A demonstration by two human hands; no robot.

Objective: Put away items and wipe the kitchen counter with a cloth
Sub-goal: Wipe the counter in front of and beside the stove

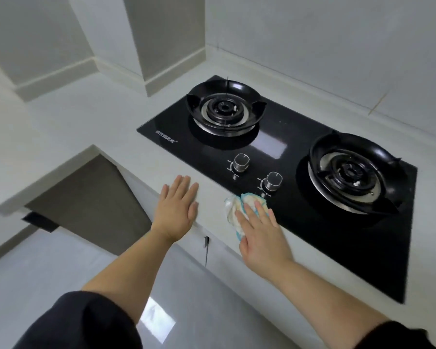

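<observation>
A white cloth with blue trim lies bunched at the front edge of the black glass hob, partly on the white counter. My right hand presses flat on the cloth with straight fingers, just below the right-hand knob. My left hand rests flat on the counter's front strip, fingers straight, to the left of the cloth and holding nothing.
The hob has two gas burners, one at the back left and one at the right, plus a second knob. White tiled walls close the back. The counter turns a corner at the left, above the grey floor.
</observation>
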